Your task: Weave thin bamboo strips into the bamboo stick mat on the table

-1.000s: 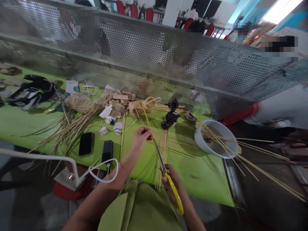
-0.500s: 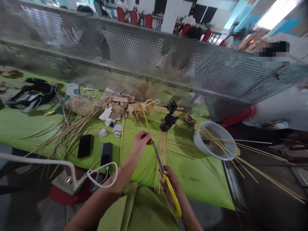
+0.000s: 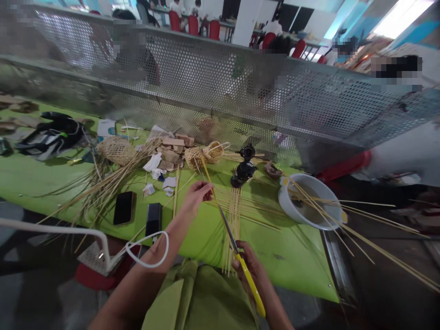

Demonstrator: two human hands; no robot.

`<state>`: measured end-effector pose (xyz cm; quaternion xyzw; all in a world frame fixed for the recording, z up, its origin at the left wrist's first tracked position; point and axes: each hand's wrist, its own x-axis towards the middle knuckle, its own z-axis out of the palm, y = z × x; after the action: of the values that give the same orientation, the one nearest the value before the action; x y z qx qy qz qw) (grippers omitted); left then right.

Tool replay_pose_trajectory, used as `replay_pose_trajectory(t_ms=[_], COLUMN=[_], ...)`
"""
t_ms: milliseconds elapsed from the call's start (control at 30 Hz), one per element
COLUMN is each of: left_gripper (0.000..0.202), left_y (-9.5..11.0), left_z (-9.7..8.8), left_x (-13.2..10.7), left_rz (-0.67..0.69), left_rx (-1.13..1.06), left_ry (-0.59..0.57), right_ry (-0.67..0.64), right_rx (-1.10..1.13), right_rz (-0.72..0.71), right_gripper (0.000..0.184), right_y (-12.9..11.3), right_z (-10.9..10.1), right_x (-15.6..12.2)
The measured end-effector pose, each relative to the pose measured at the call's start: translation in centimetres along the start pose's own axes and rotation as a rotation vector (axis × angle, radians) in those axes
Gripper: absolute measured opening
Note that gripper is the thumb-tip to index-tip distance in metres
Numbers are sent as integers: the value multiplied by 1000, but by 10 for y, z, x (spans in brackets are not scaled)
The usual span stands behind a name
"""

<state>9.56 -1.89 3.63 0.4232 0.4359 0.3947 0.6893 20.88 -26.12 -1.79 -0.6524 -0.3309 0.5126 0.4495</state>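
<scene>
My left hand (image 3: 201,191) is closed in a pinch on a thin yellow bamboo strip (image 3: 206,172), whose far end reaches up towards the small woven baskets. In my right hand (image 3: 248,266) is a knife (image 3: 250,285) with a long yellow handle. Its narrow grey blade points up and away, along the strip and close to it. Whether blade and strip touch, I cannot tell. Below the blade, woven bamboo strips (image 3: 235,211) lie on the green table (image 3: 275,266), with a black object (image 3: 243,173) standing on their far end.
A whitish basin (image 3: 287,206) with long strips across it stands right. Farther left are two small baskets (image 3: 213,152), scraps (image 3: 168,158), a larger woven piece (image 3: 117,150), a phone (image 3: 124,208) and a power bank (image 3: 153,220). A perforated metal screen (image 3: 206,68) borders the back.
My left hand has moved slightly left and away from me along the strip. The knife and my right hand have shifted a little right and towards me. The view has shifted slightly.
</scene>
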Motion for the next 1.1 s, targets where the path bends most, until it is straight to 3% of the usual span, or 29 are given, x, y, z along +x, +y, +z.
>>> replay_pose_trajectory(t_ms=[100, 267, 433, 733, 1100], left_gripper=[34, 37, 28, 31, 30], left_y=[2, -1, -9, -23, -27], left_z=[-3, -5, -2, 2, 1], left_x=[0, -1, -5, -5, -6], left_rz=[-6, 21, 31, -24, -33], left_rx=[6, 10, 23, -11, -44], left_ry=[-59, -50, -95, -74, -48], right_ry=[-3, 2, -60, -52, -27], right_rx=[-56, -184, -217, -93, 41], right_rz=[-36, -125, -108, -87, 17], right_gripper=[45, 45, 44, 39, 50], right_y=[-11, -24, -26, -36, -18], right_z=[1, -1, -2, -1, 7], right_x=[-3, -4, 0, 3, 6])
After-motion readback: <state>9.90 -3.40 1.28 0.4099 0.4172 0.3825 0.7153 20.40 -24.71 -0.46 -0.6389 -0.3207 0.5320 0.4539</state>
